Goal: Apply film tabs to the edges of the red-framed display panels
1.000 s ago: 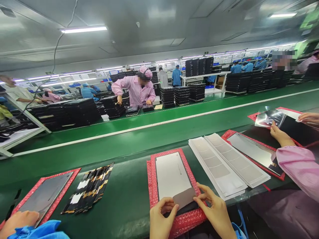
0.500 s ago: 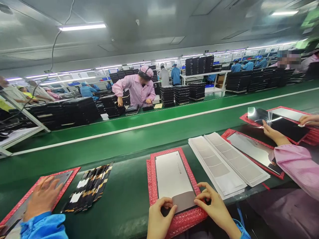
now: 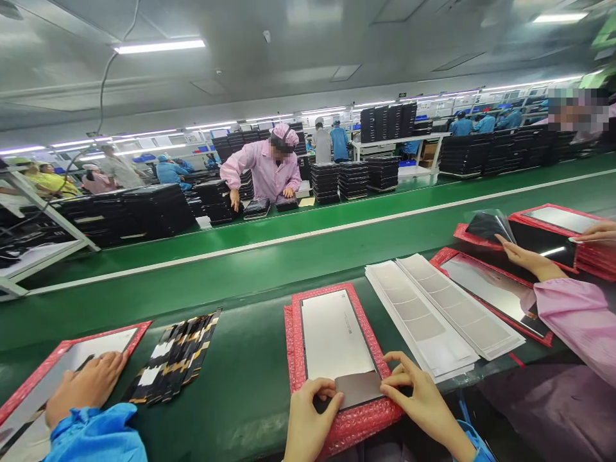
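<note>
Grey film strip [image 3: 359,389] lies across the near end of a white panel [image 3: 332,333] on red bubble wrap [image 3: 359,431] at the near edge of the worktop [image 3: 240,385]; left hand [image 3: 308,420] pinches its left end between thumb and forefinger, right hand [image 3: 419,401] pinches its right end likewise, other fingers loosely curled.

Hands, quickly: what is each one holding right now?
Left hand: closed, pinching the left end of the grey strip.
Right hand: closed, pinching the strip's right end, over the panel.
</note>
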The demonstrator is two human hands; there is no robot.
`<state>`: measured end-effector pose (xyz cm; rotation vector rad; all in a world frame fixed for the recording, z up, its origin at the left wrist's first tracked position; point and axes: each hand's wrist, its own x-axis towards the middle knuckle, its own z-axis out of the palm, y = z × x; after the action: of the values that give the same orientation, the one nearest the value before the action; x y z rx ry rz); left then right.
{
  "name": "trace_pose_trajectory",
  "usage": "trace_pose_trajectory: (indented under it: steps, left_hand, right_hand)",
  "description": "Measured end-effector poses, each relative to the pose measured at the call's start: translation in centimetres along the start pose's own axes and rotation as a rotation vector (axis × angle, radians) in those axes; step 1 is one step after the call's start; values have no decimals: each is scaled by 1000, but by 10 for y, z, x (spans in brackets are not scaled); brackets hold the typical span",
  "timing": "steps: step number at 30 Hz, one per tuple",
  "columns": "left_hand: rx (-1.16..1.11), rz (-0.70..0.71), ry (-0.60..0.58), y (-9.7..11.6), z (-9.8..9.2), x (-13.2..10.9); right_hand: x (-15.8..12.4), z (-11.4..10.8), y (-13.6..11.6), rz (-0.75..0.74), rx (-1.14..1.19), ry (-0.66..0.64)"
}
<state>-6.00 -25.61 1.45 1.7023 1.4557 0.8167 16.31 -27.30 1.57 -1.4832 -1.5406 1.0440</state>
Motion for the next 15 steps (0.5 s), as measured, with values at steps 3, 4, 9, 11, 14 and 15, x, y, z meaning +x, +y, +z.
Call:
trace_pose_trajectory:
  steps: [3,4,9,11,14,15]
  left_hand:
    - [-3,-2,-1,0,0,0]
    - [-3,-3,0,0,-1,0]
    - [-4,-3,-4,-1,-1,-1]
    - [-4,0,-1,-2,0,-1]
    - [-8,0,4,-4,0,-1]
    - [-10,-1,5,-4,0,-1]
  right_hand:
    - [0,-1,0,-2,-5,3]
    - [-1,0,0,-2,-8,6]
    - [-2,2,5,-9,-25,18]
    - [-2,3,7,-18,-36,23]
    - [-2,4,10,-31,-67,29]
    - [-2,4,10,-35,-78,32]
